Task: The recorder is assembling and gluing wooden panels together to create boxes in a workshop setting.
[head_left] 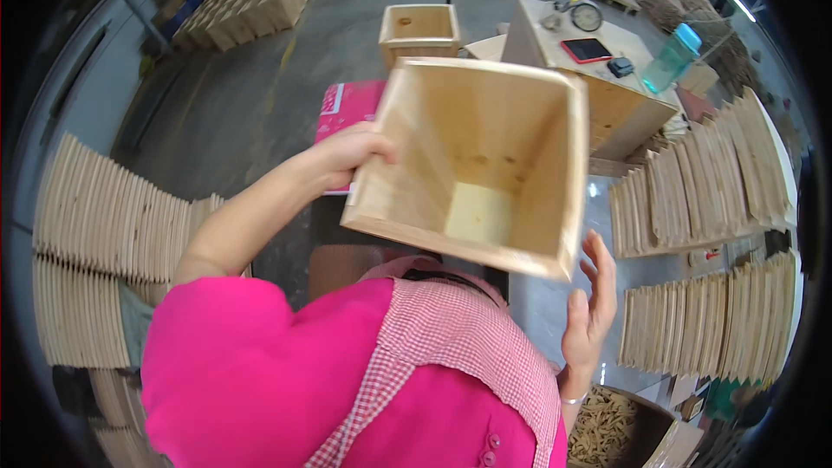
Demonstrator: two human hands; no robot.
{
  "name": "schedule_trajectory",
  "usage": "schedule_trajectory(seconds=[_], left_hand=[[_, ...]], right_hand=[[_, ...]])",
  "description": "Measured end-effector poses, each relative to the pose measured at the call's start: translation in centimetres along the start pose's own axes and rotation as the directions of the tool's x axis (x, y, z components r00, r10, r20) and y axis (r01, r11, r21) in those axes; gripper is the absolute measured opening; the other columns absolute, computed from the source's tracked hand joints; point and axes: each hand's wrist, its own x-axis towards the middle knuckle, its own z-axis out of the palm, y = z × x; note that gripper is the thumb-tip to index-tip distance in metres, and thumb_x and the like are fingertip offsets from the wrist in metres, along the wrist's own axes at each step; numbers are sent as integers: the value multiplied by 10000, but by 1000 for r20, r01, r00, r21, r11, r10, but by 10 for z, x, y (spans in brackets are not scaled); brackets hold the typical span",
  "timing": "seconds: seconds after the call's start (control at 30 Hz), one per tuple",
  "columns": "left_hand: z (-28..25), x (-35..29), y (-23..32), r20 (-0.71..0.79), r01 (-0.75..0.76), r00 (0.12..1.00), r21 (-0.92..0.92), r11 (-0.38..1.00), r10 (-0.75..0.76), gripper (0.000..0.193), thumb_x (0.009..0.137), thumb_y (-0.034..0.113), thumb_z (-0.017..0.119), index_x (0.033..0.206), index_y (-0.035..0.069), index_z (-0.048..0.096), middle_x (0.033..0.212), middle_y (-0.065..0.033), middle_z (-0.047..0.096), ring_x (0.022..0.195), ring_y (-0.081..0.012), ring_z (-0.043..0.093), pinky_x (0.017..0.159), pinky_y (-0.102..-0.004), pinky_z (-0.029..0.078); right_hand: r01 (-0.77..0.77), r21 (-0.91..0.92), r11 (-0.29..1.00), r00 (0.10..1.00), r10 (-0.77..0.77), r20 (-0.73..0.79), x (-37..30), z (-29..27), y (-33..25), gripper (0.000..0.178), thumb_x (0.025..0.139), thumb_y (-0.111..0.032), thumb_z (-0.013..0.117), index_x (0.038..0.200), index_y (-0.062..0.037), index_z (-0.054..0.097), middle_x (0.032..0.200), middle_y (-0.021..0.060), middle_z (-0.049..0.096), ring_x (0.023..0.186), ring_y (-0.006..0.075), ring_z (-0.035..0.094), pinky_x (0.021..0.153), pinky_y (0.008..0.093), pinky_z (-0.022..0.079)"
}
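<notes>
Pale, smooth-planed wood makes up the square, slightly tapering box [485, 126], which is held up in front of the person's chest, its open mouth facing the head camera. Rough-edged thin boards [104, 204] stand packed in upright rows at the left, with similar board stacks [706, 182] at the right; small wood pieces [602, 429] fill a bin at the lower right. The left hand [354, 152] grasps the box's left wall, fingers curled over the rim. The right hand [591, 316] is free of any hold, its fingers loosely bent and spread near the box's lower right corner; whether they touch it I cannot tell. Grey floor [234, 113] stretches away beyond the left forearm, while a wooden cabinet [542, 43] and a pink package [351, 104] stand behind the box. The box's thick rim is blurred, its inside walls warm yellow with dark knots, its bottom paler.
</notes>
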Motion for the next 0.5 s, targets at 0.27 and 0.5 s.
schedule_trajectory(seconds=[0.27,0.5], left_hand=[[-196,10,-61,-546,-97,812,-478,873,-208,599,710,-12,559,1297,-67,455,1178,-213,601,1103,-394,606,998,-591,494],[-310,173,-58,-603,-162,681,-677,718,-415,536,780,81,529,1302,-17,452,1335,-266,495,1248,-496,486,965,-753,409]], right_hand=[[-215,-11,977,956,213,203,50,96,124,390,985,-168,568,1318,35,561,1263,183,613,1062,268,642,876,349,520],[-475,-220,852,836,515,190,88,158,225,364,991,-228,584,1204,63,632,1145,198,665,944,262,672,789,342,545]])
